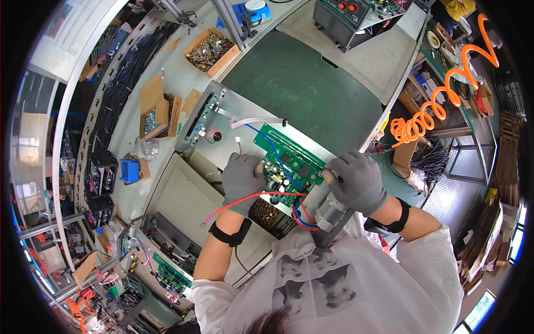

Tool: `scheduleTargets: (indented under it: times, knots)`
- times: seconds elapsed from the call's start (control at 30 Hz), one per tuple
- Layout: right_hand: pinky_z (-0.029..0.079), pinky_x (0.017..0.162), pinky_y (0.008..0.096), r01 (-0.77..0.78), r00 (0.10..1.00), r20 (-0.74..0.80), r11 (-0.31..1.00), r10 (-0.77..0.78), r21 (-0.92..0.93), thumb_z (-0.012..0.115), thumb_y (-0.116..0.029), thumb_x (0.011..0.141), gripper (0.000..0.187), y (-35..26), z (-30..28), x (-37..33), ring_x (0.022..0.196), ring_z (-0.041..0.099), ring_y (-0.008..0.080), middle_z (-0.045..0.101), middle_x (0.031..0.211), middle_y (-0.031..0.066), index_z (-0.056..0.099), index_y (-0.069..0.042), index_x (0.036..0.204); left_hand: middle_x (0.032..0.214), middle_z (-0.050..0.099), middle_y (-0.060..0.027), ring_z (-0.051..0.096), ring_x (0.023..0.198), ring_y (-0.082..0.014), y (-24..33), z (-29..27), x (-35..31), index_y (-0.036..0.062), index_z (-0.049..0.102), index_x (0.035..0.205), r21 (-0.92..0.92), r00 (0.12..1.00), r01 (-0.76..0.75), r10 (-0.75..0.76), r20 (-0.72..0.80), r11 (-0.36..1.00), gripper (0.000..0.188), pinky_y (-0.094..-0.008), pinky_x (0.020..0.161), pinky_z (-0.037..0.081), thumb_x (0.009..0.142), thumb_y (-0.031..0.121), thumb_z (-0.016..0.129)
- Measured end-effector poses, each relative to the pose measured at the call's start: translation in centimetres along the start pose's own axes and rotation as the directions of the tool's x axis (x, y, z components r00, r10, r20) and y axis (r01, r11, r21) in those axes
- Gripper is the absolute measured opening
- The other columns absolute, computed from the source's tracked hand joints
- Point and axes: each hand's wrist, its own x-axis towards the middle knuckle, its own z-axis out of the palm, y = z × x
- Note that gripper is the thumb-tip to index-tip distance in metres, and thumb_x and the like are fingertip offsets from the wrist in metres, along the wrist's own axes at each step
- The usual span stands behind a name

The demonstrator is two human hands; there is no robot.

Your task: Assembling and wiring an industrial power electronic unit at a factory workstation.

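Note:
A green circuit board (282,161) lies tilted over a metal chassis panel (245,108). My left hand (243,177), in a grey glove, is closed at the board's left edge, its thumb over the components. At the right end, my gloved right hand (359,182) has its fingers curled round the board's edge. A blue wire (273,146) crosses the board. A red wire (245,199) with a ring terminal runs over my left wrist. A grey ribbon cable (256,120) stretches along the panel. Below my right hand sits a grey block-shaped part (332,212). My fingertips are partly hidden.
A green mat (303,83) covers the bench beyond the panel. Boxes of small hardware (210,51) and a blue bin (129,171) stand to the left. An orange coiled hose (439,108) hangs at right. A dark instrument (356,22) stands at the back.

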Motion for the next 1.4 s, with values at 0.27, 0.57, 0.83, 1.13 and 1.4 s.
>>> scheduleTargets:
  times: [0.27,0.57,0.83,1.13,1.4]
  knots:
    - [0.045,0.058,0.0380,0.003,1.000,-0.007,1.000,-0.003,0.016,0.065,-0.018,0.074,0.011,0.3,0.1,0.0,0.066,0.055,0.0259,0.055,0.068,0.0071,0.061,-0.009,0.075,0.081,0.065,-0.0119,0.061,0.073,-0.0204,-0.4,0.4,0.2,0.0018,0.067,0.090,-0.357,0.936,0.349,-0.341,0.086,0.867,0.014,-0.0305,0.068,0.048,0.077,0.003,0.063]
    - [0.045,0.057,0.0384,0.005,1.000,-0.022,0.999,-0.004,0.036,0.065,-0.018,0.073,0.010,0.6,0.1,0.0,0.064,0.055,0.0259,0.055,0.065,0.0066,0.060,-0.009,0.073,0.083,0.066,-0.0083,0.060,0.072,-0.0118,-1.0,0.1,0.2,-0.0017,0.065,0.100,-0.504,0.906,0.423,-0.357,0.228,0.753,0.021,-0.0257,0.068,0.049,0.080,-0.001,0.059]
    - [0.045,0.056,0.0377,-0.010,1.000,-0.020,0.999,0.011,0.052,0.064,-0.018,0.074,0.010,0.8,0.1,-0.2,0.063,0.054,0.0248,0.054,0.064,0.0060,0.060,-0.008,0.073,0.078,0.066,-0.0070,0.060,0.065,-0.0131,-0.1,-0.5,0.8,0.0000,0.066,0.090,-0.311,0.899,0.410,-0.323,0.294,0.857,0.012,-0.0266,0.059,0.046,0.079,0.005,0.064]
    - [0.044,0.057,0.0373,-0.005,1.000,0.006,0.999,0.005,0.051,0.063,-0.023,0.076,0.016,1.0,0.3,-0.3,0.064,0.053,0.0239,0.053,0.067,0.0058,0.058,-0.008,0.071,0.069,0.060,-0.0097,0.056,0.070,-0.0313,0.9,-0.1,1.0,0.0078,0.061,0.076,0.118,0.989,0.048,-0.064,0.135,0.992,0.008,-0.0434,0.061,0.045,0.072,0.014,0.065]
    - [0.044,0.053,0.0356,0.002,1.000,0.003,1.000,-0.002,0.014,0.067,-0.020,0.073,0.013,1.2,0.4,-0.3,0.065,0.054,0.0234,0.056,0.070,0.0040,0.060,-0.010,0.075,0.077,0.061,-0.0126,0.057,0.079,-0.0325,1.7,-1.1,2.0,0.0063,0.061,0.081,0.187,0.940,-0.048,-0.019,0.341,0.981,0.012,-0.0440,0.067,0.046,0.070,0.006,0.061]
